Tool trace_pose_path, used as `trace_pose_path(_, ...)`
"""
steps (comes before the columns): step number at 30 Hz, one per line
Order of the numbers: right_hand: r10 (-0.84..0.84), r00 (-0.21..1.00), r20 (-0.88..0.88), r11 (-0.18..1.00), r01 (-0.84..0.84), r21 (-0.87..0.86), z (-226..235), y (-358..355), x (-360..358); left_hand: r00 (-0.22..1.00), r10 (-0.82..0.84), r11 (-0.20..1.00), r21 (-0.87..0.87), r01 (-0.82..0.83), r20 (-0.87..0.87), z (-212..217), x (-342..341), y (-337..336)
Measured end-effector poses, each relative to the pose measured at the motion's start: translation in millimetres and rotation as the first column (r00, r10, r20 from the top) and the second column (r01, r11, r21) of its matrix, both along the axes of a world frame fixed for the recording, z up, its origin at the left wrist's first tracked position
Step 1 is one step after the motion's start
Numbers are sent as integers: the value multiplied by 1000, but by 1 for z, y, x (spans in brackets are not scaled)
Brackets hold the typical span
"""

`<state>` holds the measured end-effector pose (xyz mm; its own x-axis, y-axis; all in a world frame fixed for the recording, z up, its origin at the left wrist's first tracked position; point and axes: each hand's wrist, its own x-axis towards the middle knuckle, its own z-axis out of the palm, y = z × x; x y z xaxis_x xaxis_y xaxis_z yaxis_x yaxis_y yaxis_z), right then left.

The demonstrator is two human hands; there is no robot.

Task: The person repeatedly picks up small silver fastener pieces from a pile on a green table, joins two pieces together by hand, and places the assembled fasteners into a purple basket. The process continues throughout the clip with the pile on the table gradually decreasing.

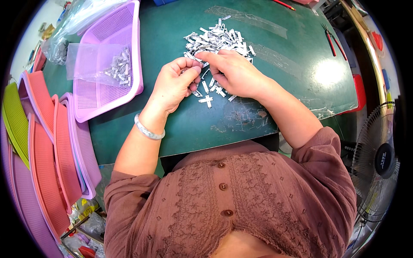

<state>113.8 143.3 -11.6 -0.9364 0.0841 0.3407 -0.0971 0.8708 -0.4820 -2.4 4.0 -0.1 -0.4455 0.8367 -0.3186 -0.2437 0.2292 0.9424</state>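
Note:
Both hands are held close together at the near edge of a pile of small silvery metal pieces (217, 39). My left hand (174, 81) is closed in a pinch, thumb against curled fingers; a bit of metal shows at its fingertips, but its shape is mostly hidden. My right hand (238, 74) reaches across with the index finger stretched towards the left fingertips. Its thumb is apart from that finger, and nothing shows held between them. Just below the hands lies a cross-shaped metal piece (206, 101), with several loose pieces beside it.
A lilac mesh basket (137, 51) on the green table (185, 133) holds a clear bag of metal pieces (120, 66). Stacked pink and purple baskets (47, 163) stand at the left. Red-handled pliers (331, 44) and a red pencil (284, 4) lie far right; a fan (378, 161) stands right.

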Motion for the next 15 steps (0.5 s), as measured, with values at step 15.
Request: trace_pose_path(15, 40, 961, -274, 905, -151, -398, 9, -3, 2, 951, -132, 990, 83, 113, 279, 1, 0, -4)
